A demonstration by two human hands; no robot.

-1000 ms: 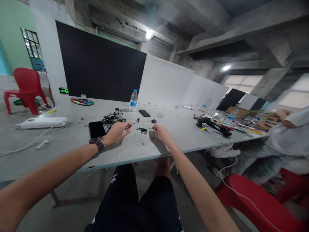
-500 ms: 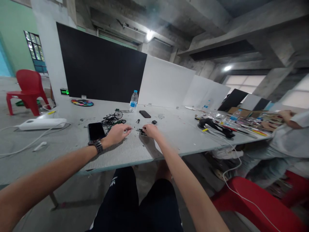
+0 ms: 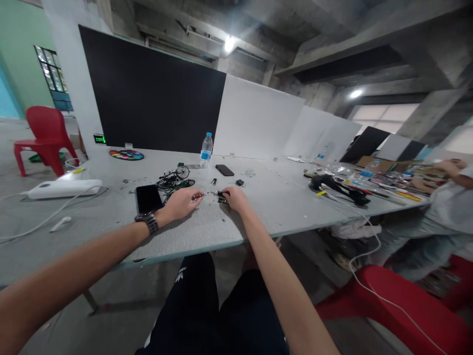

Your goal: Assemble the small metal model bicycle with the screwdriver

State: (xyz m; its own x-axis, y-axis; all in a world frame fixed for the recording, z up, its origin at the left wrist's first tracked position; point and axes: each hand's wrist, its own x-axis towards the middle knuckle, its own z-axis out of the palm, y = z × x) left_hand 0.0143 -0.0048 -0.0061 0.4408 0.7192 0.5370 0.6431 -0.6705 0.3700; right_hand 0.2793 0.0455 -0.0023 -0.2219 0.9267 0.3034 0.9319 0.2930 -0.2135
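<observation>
My left hand point(image 3: 182, 203), a watch point(image 3: 151, 222) on its wrist, is closed in a pinch just above the table; a tiny light-coloured bit shows at its fingertips, too small to name. To its right, my right hand point(image 3: 235, 199) is closed on a small thin dark piece point(image 3: 219, 193) whose kind I cannot make out. The fingertips of both hands are a short gap apart. Behind my left hand lies a black miniature bicycle point(image 3: 173, 180), with a spoked wheel upright. Small black parts point(image 3: 214, 182) and a small black block point(image 3: 240, 182) lie beyond my hands.
One phone point(image 3: 149, 198) lies left of my left hand, another phone point(image 3: 224, 170) farther back. A water bottle point(image 3: 206, 151) stands near the black panel point(image 3: 151, 93). At left are a white power strip point(image 3: 64, 189) and cables. Another person point(image 3: 449, 197) works at the right end.
The view has shifted slightly, so the table appears a little higher. Both hands keep nearly the same pose, the right one slightly farther right; nothing has visibly been let go.
</observation>
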